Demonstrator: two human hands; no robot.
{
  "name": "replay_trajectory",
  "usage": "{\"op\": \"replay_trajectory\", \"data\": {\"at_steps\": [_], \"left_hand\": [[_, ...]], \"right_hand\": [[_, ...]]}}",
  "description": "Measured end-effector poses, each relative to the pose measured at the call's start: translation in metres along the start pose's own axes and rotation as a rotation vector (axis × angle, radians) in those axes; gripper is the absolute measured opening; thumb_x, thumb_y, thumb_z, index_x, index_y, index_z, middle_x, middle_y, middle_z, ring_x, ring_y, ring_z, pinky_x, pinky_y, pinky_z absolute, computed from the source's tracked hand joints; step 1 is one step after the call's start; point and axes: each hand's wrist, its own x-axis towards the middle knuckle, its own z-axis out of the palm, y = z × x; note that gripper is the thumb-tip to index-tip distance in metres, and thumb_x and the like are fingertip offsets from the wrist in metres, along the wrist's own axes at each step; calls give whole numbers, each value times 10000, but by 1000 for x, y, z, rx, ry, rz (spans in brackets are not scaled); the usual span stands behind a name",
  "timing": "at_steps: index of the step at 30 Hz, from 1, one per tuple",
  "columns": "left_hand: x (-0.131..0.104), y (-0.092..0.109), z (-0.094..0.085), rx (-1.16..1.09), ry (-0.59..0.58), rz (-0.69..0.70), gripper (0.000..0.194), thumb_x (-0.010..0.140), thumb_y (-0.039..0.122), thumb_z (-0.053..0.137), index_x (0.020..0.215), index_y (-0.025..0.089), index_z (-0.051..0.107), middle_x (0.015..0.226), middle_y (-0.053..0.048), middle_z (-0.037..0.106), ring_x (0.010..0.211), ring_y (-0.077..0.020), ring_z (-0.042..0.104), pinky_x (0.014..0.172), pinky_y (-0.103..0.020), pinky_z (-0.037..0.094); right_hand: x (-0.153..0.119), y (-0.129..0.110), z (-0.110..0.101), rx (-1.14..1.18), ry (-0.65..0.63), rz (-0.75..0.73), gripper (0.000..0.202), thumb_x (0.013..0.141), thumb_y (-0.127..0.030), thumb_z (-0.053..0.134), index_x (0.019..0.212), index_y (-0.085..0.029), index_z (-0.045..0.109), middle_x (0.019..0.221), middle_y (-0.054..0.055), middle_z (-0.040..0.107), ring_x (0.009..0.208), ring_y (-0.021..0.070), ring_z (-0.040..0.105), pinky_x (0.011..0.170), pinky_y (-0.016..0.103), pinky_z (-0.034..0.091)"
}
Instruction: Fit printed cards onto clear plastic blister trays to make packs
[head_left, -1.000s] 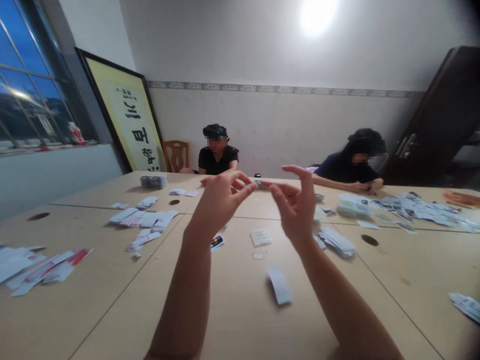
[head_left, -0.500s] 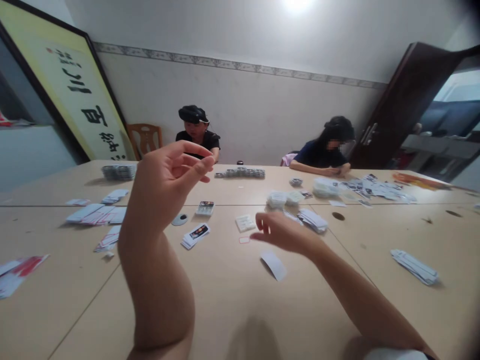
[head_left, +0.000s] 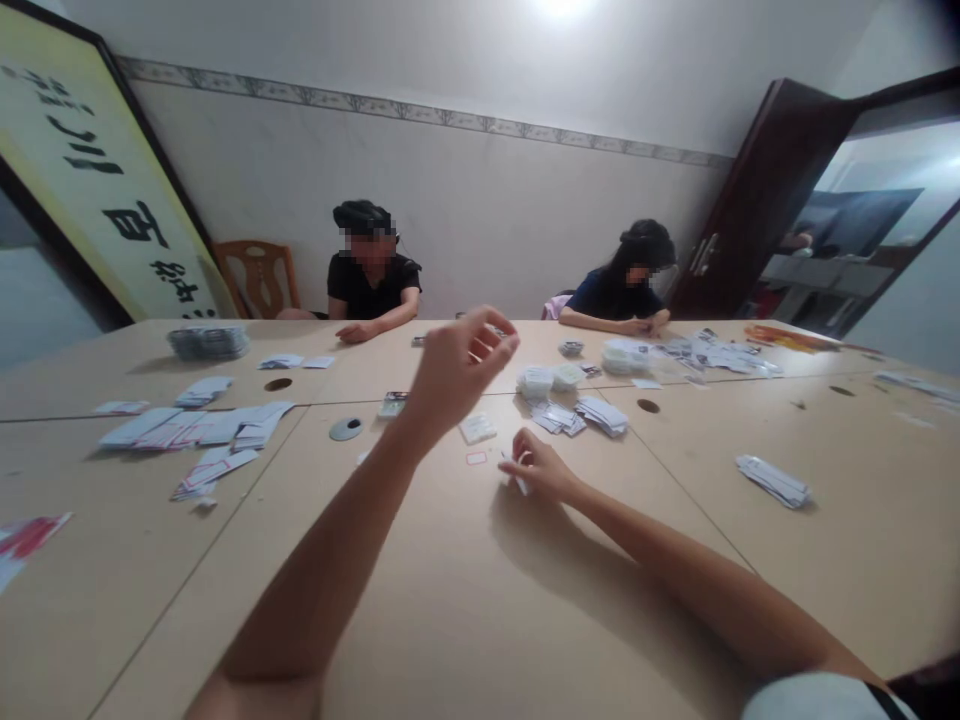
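My left hand [head_left: 465,370] is raised above the middle of the table, its fingers curled toward the thumb in a loose pinch. Whether anything small sits between those fingertips I cannot make out. Low over the table, my right hand [head_left: 544,470] pinches a white paper card [head_left: 519,483], partly hidden by the fingers. Just beyond it lie a flat whitish plastic case [head_left: 478,428] and a small red-bordered label [head_left: 476,458]. A case with a dark printed top [head_left: 392,404] is partly covered by my left forearm.
Stacks of white cards [head_left: 202,428] lie on the left, near a pile of cases [head_left: 208,342]. More plastic cases [head_left: 535,381] and card piles [head_left: 602,416] lie right of centre. A card bundle [head_left: 774,482] lies farther right. Two people [head_left: 373,285] [head_left: 619,290] sit opposite.
My right hand has picked up the white card that lay on the table. My left hand has moved right and lower in view. The view has shifted; one person opposite now faces forward.
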Motion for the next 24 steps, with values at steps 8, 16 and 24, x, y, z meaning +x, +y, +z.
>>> {"op": "replay_trajectory", "data": {"at_steps": [8,16,24], "left_hand": [[-83,-133,54,123,-161,-168,125,865,278,622,947,184,615,678,21,580,628,-147,550,610,-264,428],[-97,-162,48,154,-151,-176,186,929,368,596,980,190,600,885,-37,610,805,-188,569,732,-315,445],[-101,-165,52,122,-180,-168,242,919,444,626,921,205,584,894,-26,573,850,-205,549,773,-332,448]], "right_hand": [[66,19,25,679,-66,38,326,994,-435,577,1125,-140,627,956,34,666,742,123,644,669,289,572],[96,23,37,901,-180,66,317,989,-438,585,1063,-136,644,921,27,670,734,122,644,678,293,570],[91,21,40,936,-215,52,411,871,-547,690,804,-142,656,741,10,673,655,128,628,609,263,512]]}}
